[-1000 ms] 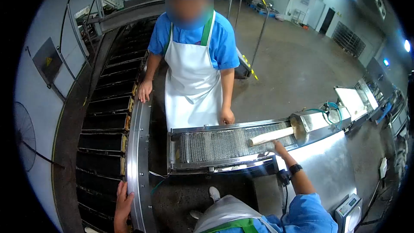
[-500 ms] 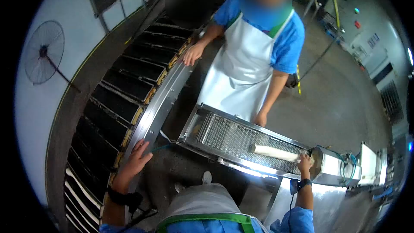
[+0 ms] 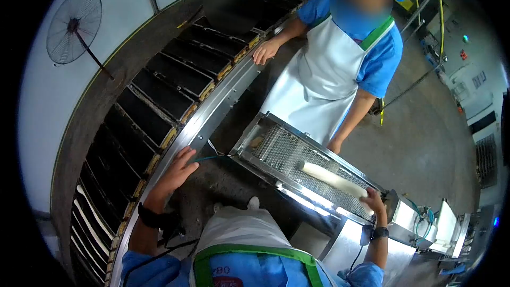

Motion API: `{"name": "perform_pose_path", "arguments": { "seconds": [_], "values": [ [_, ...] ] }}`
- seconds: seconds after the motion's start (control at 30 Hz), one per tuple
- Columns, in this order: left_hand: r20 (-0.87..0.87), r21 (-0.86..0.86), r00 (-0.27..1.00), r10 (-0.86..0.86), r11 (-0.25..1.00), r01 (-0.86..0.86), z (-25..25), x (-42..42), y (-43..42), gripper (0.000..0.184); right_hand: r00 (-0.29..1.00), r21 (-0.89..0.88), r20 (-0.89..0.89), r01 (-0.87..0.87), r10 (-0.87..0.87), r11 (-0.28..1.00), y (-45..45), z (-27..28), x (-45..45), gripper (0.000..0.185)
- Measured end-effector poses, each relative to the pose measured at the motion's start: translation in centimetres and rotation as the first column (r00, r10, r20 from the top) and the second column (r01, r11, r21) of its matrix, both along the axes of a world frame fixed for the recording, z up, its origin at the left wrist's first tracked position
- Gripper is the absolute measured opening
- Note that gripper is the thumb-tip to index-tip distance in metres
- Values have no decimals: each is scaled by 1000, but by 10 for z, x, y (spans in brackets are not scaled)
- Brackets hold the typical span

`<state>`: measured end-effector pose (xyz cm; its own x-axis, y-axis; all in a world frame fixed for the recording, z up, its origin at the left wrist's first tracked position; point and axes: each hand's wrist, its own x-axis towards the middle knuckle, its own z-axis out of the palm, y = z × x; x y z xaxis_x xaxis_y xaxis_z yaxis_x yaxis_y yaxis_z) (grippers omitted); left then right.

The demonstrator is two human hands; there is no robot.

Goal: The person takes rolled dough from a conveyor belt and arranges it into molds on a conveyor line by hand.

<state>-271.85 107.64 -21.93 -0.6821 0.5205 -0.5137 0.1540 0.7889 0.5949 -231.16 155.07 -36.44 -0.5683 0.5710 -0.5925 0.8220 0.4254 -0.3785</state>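
A long, pale roll (image 3: pixel 332 178), which looks like dough, lies lengthwise on a metal mesh conveyor belt (image 3: pixel 281 146). My right hand (image 3: pixel 373 201) is closed around its near right end, beside the conveyor's metal housing (image 3: pixel 405 213). Part of that end is hidden by my fingers. On the other side, my left hand (image 3: pixel 179 170) is open with fingers apart and holds nothing. It hovers at or just above the metal rail (image 3: pixel 199 125) edging the line of dark trays; contact cannot be made out.
Dark rectangular trays (image 3: pixel 172 82) run along the left, several near ones holding white strips (image 3: pixel 94 215). A co-worker in a white apron (image 3: pixel 313 77) stands across the conveyor, one hand (image 3: pixel 266 51) on the rail, the other (image 3: pixel 336 144) at the conveyor's edge. A fan (image 3: pixel 73 25) stands by the wall.
The pale roll and my right hand have shifted left along the mesh belt, away from the housing. My left hand stays open near the rail. The whole view has turned slightly.
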Motion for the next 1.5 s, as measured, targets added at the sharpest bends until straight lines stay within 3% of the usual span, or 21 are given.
{"name": "perform_pose_path", "arguments": {
  "seconds": [0.03,0.1,0.2,0.27,0.33,0.4,0.43,0.5,0.63,0.77,0.8,1.07,1.13,1.23,1.33,1.43,1.5],
  "values": [
    [3,-2,1000,-10,1000,10,-2,-4,2,43,953,-212,-244,127,-178,969,-10,11,-8,25],
    [42,110,999,19,994,-23,-2,-9,6,42,962,-226,-226,105,-157,968,-23,45,-41,25],
    [48,108,999,12,994,-17,31,-12,32,40,968,-283,-211,70,-134,956,-33,67,-76,23],
    [70,157,997,14,987,-25,28,-23,35,39,882,-508,-346,111,-320,854,-36,81,-93,23],
    [76,220,997,11,975,-28,34,-30,36,39,902,-489,-328,94,-282,867,-40,109,-115,23],
    [8,195,1000,-21,981,19,49,-34,36,39,736,-583,-509,86,-446,808,-54,131,-136,22],
    [5,202,999,-35,979,34,48,-38,33,39,714,-543,-551,87,-432,835,-57,140,-142,23],
    [-26,280,1000,-6,960,13,35,-48,22,39,659,-574,-577,95,-483,814,-61,159,-165,22],
    [7,221,997,71,973,-70,48,-52,24,40,512,-606,-671,38,-536,794,-74,195,-197,23],
    [52,243,997,55,968,-66,49,-53,22,40,458,-615,-695,22,-554,789,-85,244,-224,25],
    [78,258,997,26,965,-45,44,-50,19,39,452,-609,-691,56,-564,791,-88,248,-225,28],
    [-49,227,996,71,972,-58,11,-52,-28,47,546,-578,-746,-244,-382,779,-136,271,-336,27],
    [-66,256,991,113,962,-93,17,-48,-42,47,534,-583,-768,-354,-354,731,-156,282,-374,27],
    [-121,241,976,181,959,-148,20,-45,-61,47,440,-533,-839,-548,-320,645,-184,299,-428,42],
    [-79,306,944,320,909,-283,15,-47,-76,47,395,-546,-837,-548,-379,634,-224,302,-471,43],
    [-131,289,932,338,912,-290,3,-58,-82,48,510,-559,-814,-554,-279,617,-255,268,-519,37],
    [-136,298,924,356,905,-305,-3,-66,-78,49,657,-674,-715,-556,-239,486,-281,219,-548,35]
  ]
}}
